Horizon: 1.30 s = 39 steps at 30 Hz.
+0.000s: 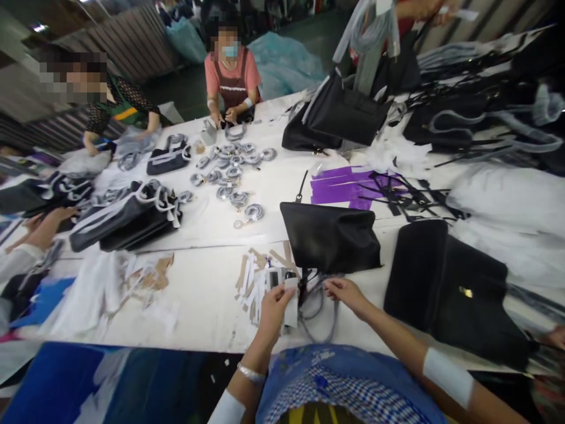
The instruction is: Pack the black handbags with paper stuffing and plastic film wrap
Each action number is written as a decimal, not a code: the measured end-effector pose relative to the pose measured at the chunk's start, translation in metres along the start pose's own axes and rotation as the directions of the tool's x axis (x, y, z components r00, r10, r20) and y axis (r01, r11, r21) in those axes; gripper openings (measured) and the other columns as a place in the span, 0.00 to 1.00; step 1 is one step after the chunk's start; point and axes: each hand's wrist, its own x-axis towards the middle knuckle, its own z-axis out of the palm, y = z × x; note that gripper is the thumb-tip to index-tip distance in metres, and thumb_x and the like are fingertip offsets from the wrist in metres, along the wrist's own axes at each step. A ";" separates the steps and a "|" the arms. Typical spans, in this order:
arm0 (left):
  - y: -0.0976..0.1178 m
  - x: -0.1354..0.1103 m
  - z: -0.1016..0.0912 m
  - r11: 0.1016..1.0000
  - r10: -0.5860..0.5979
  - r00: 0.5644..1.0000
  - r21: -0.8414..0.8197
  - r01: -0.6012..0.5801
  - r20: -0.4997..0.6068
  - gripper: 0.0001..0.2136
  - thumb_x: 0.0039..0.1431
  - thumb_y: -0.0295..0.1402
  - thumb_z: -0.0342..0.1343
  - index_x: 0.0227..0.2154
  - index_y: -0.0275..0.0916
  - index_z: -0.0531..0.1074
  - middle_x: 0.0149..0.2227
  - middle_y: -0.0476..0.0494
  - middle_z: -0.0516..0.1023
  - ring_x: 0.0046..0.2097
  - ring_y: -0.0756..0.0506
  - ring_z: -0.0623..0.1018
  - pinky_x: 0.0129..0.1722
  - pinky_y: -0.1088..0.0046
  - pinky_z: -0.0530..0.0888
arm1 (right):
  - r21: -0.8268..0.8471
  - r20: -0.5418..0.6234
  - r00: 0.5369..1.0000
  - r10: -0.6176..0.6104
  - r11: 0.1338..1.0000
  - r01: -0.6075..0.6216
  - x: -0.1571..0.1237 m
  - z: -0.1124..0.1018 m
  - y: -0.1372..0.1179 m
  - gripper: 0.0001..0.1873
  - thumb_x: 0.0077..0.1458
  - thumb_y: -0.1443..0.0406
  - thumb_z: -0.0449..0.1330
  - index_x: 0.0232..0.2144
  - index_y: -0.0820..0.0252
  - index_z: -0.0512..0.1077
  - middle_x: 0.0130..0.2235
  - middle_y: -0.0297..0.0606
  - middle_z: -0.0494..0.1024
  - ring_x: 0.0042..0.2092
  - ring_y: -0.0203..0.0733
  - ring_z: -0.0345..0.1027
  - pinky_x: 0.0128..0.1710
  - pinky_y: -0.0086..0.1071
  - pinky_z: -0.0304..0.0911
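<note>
The person's left hand (274,306) is over the near part of the white table (203,306), its thumb and fingers closed on a pale card (291,315). The right hand (346,294) has its fingers bent at a looped grey cord (336,313); whether they grip it cannot be told. Paper strips (247,285) lie loose beside the left hand. The black bag (331,238) lies just beyond both hands, its near edge close to the cord. To its right lies a larger black bag (472,294) with a gold clasp (466,291). Beyond the black bag are purple sheets (338,185), partly overlaid by thin black straps (397,197). Coiled grey straps (233,172) are scattered farther left. 2 co-workers (232,76) are at the far side.
</note>
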 end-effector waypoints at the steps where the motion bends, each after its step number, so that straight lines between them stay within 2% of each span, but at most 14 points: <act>1: -0.005 -0.004 -0.016 1.000 -0.019 0.999 -0.018 0.018 -0.049 0.15 0.51 0.45 0.62 0.31 0.35 0.77 0.29 0.46 0.81 0.32 0.46 0.78 0.33 0.74 0.72 | 0.006 0.000 1.000 0.028 1.000 -0.028 0.007 0.013 0.009 0.12 0.44 0.57 0.68 0.24 0.61 0.75 0.23 0.37 0.76 0.25 0.38 0.69 0.26 0.30 0.66; 3: -0.012 -0.012 -0.041 0.998 -0.038 0.993 -0.050 0.032 -0.111 0.16 0.50 0.45 0.63 0.30 0.35 0.76 0.27 0.48 0.80 0.31 0.47 0.77 0.33 0.75 0.72 | 0.031 -0.039 0.997 0.067 0.997 -0.066 0.019 0.037 0.022 0.12 0.45 0.57 0.68 0.24 0.60 0.73 0.22 0.34 0.74 0.24 0.36 0.68 0.24 0.28 0.65; 5: -0.015 -0.020 -0.055 0.996 -0.048 0.989 -0.083 0.037 -0.138 0.16 0.50 0.45 0.64 0.29 0.35 0.76 0.27 0.48 0.79 0.31 0.48 0.76 0.32 0.75 0.71 | 0.065 -0.096 0.991 0.093 0.994 -0.087 0.030 0.055 0.028 0.13 0.47 0.57 0.67 0.26 0.59 0.70 0.21 0.31 0.72 0.23 0.33 0.65 0.22 0.26 0.63; 8: -0.019 -0.027 -0.063 0.995 -0.035 0.989 -0.101 0.020 -0.144 0.17 0.50 0.46 0.64 0.30 0.35 0.76 0.27 0.49 0.79 0.30 0.48 0.76 0.32 0.76 0.70 | 0.119 -0.127 0.981 0.145 0.984 -0.130 0.043 0.070 0.027 0.15 0.50 0.55 0.66 0.26 0.58 0.67 0.20 0.30 0.70 0.20 0.31 0.61 0.19 0.25 0.59; 11: -0.020 -0.027 -0.064 0.999 0.010 0.996 -0.052 -0.015 -0.088 0.16 0.53 0.46 0.61 0.32 0.36 0.77 0.29 0.48 0.80 0.33 0.47 0.77 0.34 0.74 0.72 | 0.160 -0.107 0.975 0.194 0.971 -0.176 0.043 0.071 0.018 0.16 0.50 0.56 0.67 0.23 0.60 0.67 0.20 0.30 0.69 0.19 0.29 0.58 0.19 0.24 0.57; 14: -0.017 -0.021 -0.061 0.992 0.106 0.994 0.070 -0.107 0.020 0.14 0.56 0.44 0.59 0.35 0.37 0.79 0.33 0.47 0.81 0.36 0.45 0.78 0.39 0.72 0.73 | 0.184 -0.046 0.981 0.188 0.967 -0.177 0.022 0.062 0.006 0.15 0.47 0.56 0.69 0.27 0.62 0.73 0.26 0.36 0.76 0.26 0.32 0.66 0.23 0.24 0.61; 16: -0.012 -0.015 -0.057 0.980 0.162 0.981 0.102 -0.173 0.107 0.14 0.57 0.43 0.59 0.38 0.38 0.79 0.38 0.46 0.82 0.41 0.44 0.79 0.44 0.71 0.73 | 0.204 0.010 0.989 0.150 0.968 -0.149 -0.001 0.055 -0.002 0.17 0.47 0.54 0.70 0.33 0.61 0.76 0.37 0.40 0.80 0.36 0.37 0.72 0.32 0.26 0.66; 19: -0.007 -0.006 -0.047 0.974 0.192 0.953 0.072 -0.213 0.233 0.14 0.57 0.41 0.59 0.41 0.39 0.79 0.42 0.45 0.82 0.43 0.43 0.79 0.46 0.70 0.73 | 0.339 0.107 0.992 0.066 0.936 -0.099 -0.038 0.049 -0.010 0.18 0.48 0.54 0.70 0.38 0.58 0.77 0.47 0.39 0.79 0.50 0.43 0.71 0.48 0.31 0.66; 22: -0.006 -0.001 -0.037 0.980 0.181 0.935 0.029 -0.199 0.304 0.15 0.57 0.43 0.59 0.39 0.37 0.78 0.38 0.43 0.83 0.41 0.42 0.80 0.43 0.70 0.73 | 0.530 0.140 0.990 -0.009 0.845 -0.067 -0.066 0.050 -0.011 0.14 0.49 0.56 0.70 0.36 0.56 0.76 0.42 0.36 0.81 0.49 0.40 0.72 0.54 0.32 0.63; 25: -0.007 -0.001 -0.030 0.993 0.109 0.935 -0.088 -0.084 0.339 0.16 0.56 0.45 0.60 0.39 0.37 0.77 0.38 0.41 0.83 0.41 0.41 0.80 0.42 0.68 0.74 | 0.624 0.165 0.986 0.027 0.771 -0.126 -0.086 0.055 -0.008 0.13 0.48 0.58 0.71 0.36 0.54 0.76 0.38 0.32 0.81 0.44 0.37 0.73 0.51 0.31 0.65; 28: -0.006 -0.005 -0.029 0.989 0.015 0.941 -0.145 0.037 0.338 0.18 0.53 0.46 0.62 0.38 0.37 0.77 0.36 0.41 0.83 0.39 0.41 0.81 0.40 0.67 0.75 | 0.550 0.311 0.949 0.050 0.805 -0.222 -0.103 0.059 -0.005 0.15 0.48 0.61 0.71 0.39 0.56 0.76 0.41 0.36 0.80 0.45 0.39 0.73 0.51 0.33 0.66; 31: -0.003 -0.010 -0.031 0.991 -0.042 0.954 -0.109 0.078 0.296 0.17 0.49 0.46 0.65 0.34 0.36 0.78 0.33 0.41 0.83 0.34 0.42 0.81 0.35 0.69 0.74 | 0.445 0.402 0.914 0.049 0.862 -0.242 -0.112 0.056 -0.005 0.13 0.50 0.59 0.70 0.37 0.59 0.77 0.40 0.39 0.80 0.42 0.39 0.74 0.47 0.34 0.67; 36: -0.010 -0.026 -0.030 0.995 -0.056 0.978 -0.071 0.072 0.202 0.16 0.44 0.45 0.68 0.26 0.35 0.77 0.29 0.41 0.83 0.30 0.44 0.79 0.30 0.72 0.72 | 0.328 0.287 0.957 0.047 0.934 -0.144 -0.105 0.038 -0.007 0.16 0.46 0.57 0.72 0.34 0.61 0.79 0.32 0.35 0.77 0.34 0.32 0.67 0.35 0.25 0.63; 39: -0.022 -0.040 -0.027 0.995 -0.069 0.982 -0.054 0.079 0.178 0.16 0.43 0.45 0.69 0.26 0.36 0.76 0.27 0.43 0.82 0.28 0.45 0.78 0.29 0.72 0.71 | 0.212 0.311 0.949 0.051 0.970 -0.121 -0.099 0.028 -0.002 0.19 0.44 0.55 0.72 0.36 0.60 0.79 0.27 0.30 0.72 0.29 0.29 0.60 0.29 0.24 0.56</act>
